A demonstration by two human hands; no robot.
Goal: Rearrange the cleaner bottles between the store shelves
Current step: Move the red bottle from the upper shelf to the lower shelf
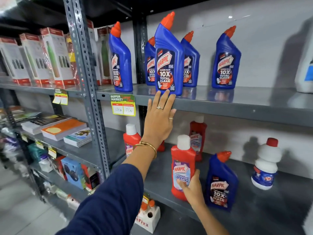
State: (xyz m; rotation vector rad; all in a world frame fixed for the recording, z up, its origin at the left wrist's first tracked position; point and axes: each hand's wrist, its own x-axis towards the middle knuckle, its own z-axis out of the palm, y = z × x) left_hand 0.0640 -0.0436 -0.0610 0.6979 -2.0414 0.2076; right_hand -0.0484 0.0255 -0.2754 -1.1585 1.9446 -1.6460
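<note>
Head view: left hand (159,116) is flat open at center frame, fingertips touching the front blue bottle (169,60) on the upper shelf (237,106). Right hand (193,187), lower center, grips a red bottle (183,168) (one blue one's below too, so sorting looks unfinished).

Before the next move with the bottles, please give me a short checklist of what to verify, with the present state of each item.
1. Right hand has a grip on the red bathroom cleaner bottle: ok, fingers wrap its lower label.
2. Left hand is free: ok, open, its fingertips at the base of the front blue bottle.
3. Front blue bottle stands steadily: not ok, it sits at the very edge of the upper shelf.
4. Free room on the upper shelf: ok, a bare stretch lies right of the rightmost blue bottle.
5. Lower blue bottle is clear of the red one: cannot tell, they stand very close.
6. Caps are shut tight: cannot tell.
</note>
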